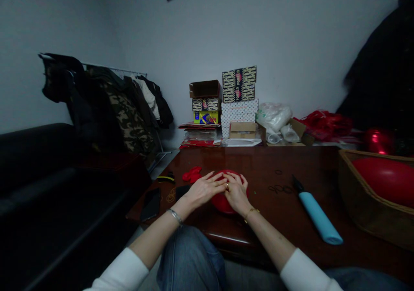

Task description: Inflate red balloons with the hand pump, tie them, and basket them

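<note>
A round red balloon [223,204] rests on the dark, glossy wooden table [268,222] right in front of me. My left hand [207,186] lies over its upper left side, fingers stretched toward the top. From the right, my right hand [236,191] presses on it with bent fingers. The fingertips of both hands meet at the balloon's top, and what is pinched there is hidden. Limp red balloons [192,175] lie just beyond my left hand. To the right is a light blue balloon pump [318,215] with a black nozzle.
A phone [150,204], tan rubber bands [170,195] and a yellow-and-black tool [166,178] lie at left. Dark loops [280,189] lie near the pump. A basket [371,209] holding a big red balloon [386,181] stands at right. Stacked boxes [239,112] stand behind the table.
</note>
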Demonstrator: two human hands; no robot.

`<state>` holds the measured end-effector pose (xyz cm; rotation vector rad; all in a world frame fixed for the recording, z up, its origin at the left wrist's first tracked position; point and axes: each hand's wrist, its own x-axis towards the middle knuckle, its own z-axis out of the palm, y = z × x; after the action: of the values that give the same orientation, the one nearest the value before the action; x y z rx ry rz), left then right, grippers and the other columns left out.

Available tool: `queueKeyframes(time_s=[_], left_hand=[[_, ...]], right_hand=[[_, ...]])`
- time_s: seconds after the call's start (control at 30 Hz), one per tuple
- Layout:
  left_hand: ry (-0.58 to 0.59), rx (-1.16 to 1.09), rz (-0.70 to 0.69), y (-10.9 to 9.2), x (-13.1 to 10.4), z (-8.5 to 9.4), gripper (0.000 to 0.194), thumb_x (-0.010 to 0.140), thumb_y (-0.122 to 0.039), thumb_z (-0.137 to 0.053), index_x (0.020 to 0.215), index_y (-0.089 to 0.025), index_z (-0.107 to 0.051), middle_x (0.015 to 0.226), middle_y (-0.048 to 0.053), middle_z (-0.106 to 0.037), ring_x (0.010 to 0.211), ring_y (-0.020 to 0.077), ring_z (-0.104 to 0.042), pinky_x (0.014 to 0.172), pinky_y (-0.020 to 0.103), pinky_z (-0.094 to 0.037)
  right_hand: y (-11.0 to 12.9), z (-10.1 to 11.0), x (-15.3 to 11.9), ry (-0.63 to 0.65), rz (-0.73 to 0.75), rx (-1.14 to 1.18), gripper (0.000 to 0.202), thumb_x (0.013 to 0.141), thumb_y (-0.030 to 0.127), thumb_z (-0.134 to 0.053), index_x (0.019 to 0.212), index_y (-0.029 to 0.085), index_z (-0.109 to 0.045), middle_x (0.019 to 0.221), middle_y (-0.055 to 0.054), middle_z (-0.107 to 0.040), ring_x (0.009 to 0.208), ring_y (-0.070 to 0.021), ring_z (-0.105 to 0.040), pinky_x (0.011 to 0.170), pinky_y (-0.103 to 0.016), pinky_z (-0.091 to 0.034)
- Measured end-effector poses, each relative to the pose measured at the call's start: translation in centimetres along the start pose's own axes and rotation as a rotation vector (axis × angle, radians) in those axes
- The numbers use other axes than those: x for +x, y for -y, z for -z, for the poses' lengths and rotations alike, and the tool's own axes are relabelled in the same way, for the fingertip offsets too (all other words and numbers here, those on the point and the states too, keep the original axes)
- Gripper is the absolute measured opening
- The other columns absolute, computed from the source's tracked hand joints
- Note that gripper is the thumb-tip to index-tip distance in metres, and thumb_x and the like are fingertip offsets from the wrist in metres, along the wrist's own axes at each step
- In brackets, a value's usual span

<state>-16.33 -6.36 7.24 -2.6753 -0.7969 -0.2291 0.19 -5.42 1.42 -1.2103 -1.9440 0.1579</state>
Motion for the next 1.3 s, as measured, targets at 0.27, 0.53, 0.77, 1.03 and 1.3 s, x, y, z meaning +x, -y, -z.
queueKeyframes(time_s=[0.27,0.53,0.77,1.03,1.3], left_hand=[[-0.002,-0.016,0.028,-0.7,-0.3,1.3,0.03,0.089,-0.024,-0.044,0.118,-0.023,-0.052,0.134,0.007,-0.049,0.133,0.0201,-0.03,0.113,0.049,-0.009],[-0.089,-0.125,0.065,0.2,-1.6,3.4,0.014,0.08,-0.023,-0.049,0.089,-0.021,-0.06,0.108,0.005,-0.059,0.103,0.019,-0.057,0.112,0.051,-0.001],[-0.159,-0.408,0.325,0.6,-2.8,1.5,0.013,0.082,-0.025,-0.047,0.073,-0.019,-0.054,0.083,0.0,-0.056,0.084,0.0155,-0.055,0.107,0.049,-0.018],[-0.233,-1.223,0.486,-0.8,-1.1,-0.4,0.033,0.076,-0.034,-0.056,0.06,-0.019,-0.032,0.063,-0.003,-0.039,0.06,0.0096,-0.035,0.057,0.022,-0.03],[-0.396,-1.458,0.596,-0.1,-0.5,-1.5,0.04,0.073,-0.042,-0.061,0.055,-0.018,-0.034,0.054,-0.004,-0.04,0.055,0.0089,-0.036,0.056,0.023,-0.029]], right_hand=[[-0.1,0.9,-0.2,0.021,0.018,0.003,0.017,0.077,0.02,-0.056,0.071,0.03,-0.069,0.126,0.005,-0.057,0.121,-0.0222,-0.04,0.104,-0.051,-0.011],[-0.3,1.4,-0.5,0.041,-0.001,0.092,0.014,0.075,0.027,-0.062,0.076,0.039,-0.07,0.128,0.009,-0.055,0.124,-0.0216,-0.037,0.103,-0.051,-0.01],[-0.6,2.1,-0.7,0.069,-0.095,0.239,0.015,0.076,0.03,-0.058,0.078,0.038,-0.071,0.13,0.007,-0.053,0.125,-0.0221,-0.036,0.103,-0.052,-0.011],[-0.6,2.5,-0.7,0.084,-0.127,0.311,0.013,0.076,0.037,-0.059,0.078,0.034,-0.072,0.13,0.003,-0.053,0.124,-0.0251,-0.038,0.103,-0.053,-0.013],[-1.0,2.5,-0.7,0.096,-0.117,0.371,0.011,0.075,0.037,-0.061,0.078,0.033,-0.072,0.126,0.001,-0.057,0.123,-0.0243,-0.041,0.103,-0.053,-0.019]])
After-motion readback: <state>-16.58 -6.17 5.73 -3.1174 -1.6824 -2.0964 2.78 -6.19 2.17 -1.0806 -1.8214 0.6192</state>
